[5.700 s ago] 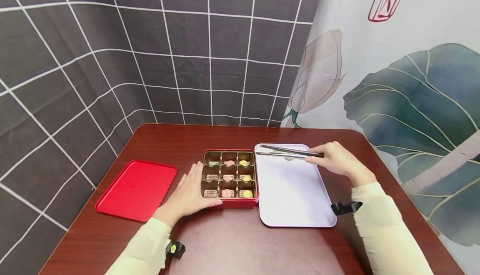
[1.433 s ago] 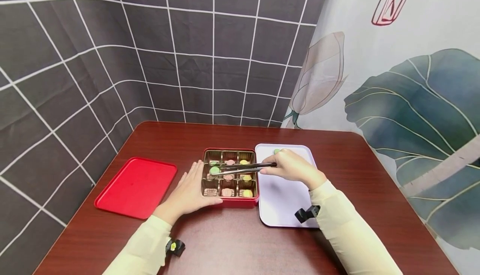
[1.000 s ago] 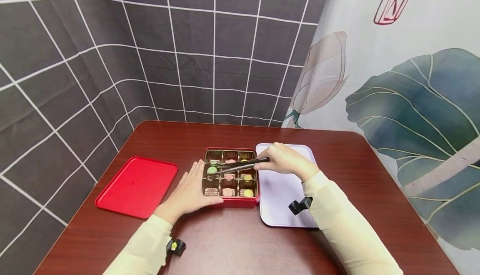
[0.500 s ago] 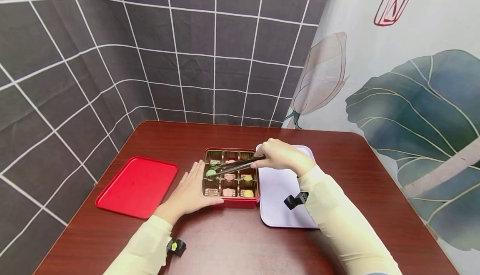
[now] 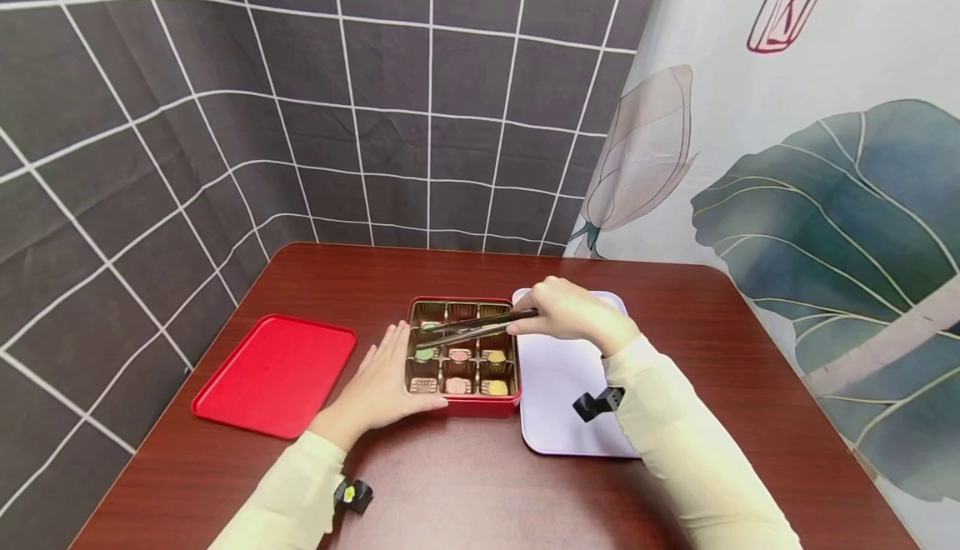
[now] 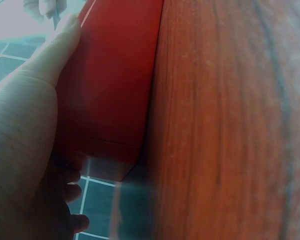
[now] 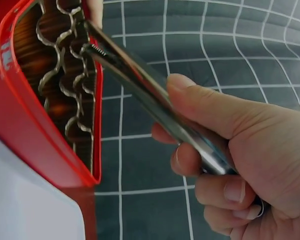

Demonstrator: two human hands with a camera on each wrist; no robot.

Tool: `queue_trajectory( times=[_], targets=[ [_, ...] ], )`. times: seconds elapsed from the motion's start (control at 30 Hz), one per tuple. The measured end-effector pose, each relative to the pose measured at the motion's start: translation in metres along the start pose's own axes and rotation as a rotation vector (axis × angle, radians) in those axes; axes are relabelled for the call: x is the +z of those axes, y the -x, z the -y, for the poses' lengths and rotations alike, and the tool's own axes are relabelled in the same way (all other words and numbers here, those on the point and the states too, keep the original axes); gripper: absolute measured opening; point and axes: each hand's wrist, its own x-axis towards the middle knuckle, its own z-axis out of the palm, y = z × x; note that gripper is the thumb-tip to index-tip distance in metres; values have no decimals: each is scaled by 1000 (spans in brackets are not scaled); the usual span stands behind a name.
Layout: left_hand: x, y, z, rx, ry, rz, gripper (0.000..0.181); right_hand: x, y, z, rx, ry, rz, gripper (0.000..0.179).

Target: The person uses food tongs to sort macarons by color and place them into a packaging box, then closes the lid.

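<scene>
A red box [image 5: 472, 406] with a gold divided insert sits mid-table. My left hand [image 5: 375, 387] rests against its left wall, fingers straight, thumb along the front wall. My right hand [image 5: 573, 312] grips metal tongs [image 5: 467, 335]. The tongs' tips are apart, over the left compartments. Below them, a small green round sweet [image 5: 425, 355], like a macaron, lies in the middle-left compartment. Pink sweets [image 5: 458, 386] and yellow sweets [image 5: 497, 387] lie in the middle and right columns. The tongs partly cover the back row. In the right wrist view, the tongs' ends [image 7: 92, 47] reach over the box rim.
A white tray [image 5: 558, 417] stands against the box's right side, its back part hidden by my right hand and arm. On the left lies a red lid [image 5: 273, 375]. The brown wooden table [image 5: 420, 483] ends at a grey gridded curtain [image 5: 375, 133].
The tongs went from the tray to the box with a green sweet and let it go into the middle-left compartment. Their tips now stand apart, slightly raised. My left hand has stayed put.
</scene>
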Motion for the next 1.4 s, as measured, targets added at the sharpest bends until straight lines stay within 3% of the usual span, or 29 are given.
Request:
queue_trajectory(
  times=[0.2,0.47,0.7,0.87,1.13,1.4],
  targets=[
    [0,-1,0,0,-3,-1,135,-5,26,-17,31,-41,-86,19],
    [-2,-1,-1,-4,6,2,135,-1,72,-53,179,-121,-211,36],
    [-1,0,-1,-19,-9,16,136,10,111,-86,323,-138,-231,41],
    [-2,0,-1,-19,-13,18,134,19,134,-106,414,-133,-232,54],
    [-1,0,-1,-27,-15,25,135,30,154,-127,530,-136,-228,49],
    [0,0,-2,-26,-5,25,133,37,158,-139,552,-147,-215,49]
  ],
)
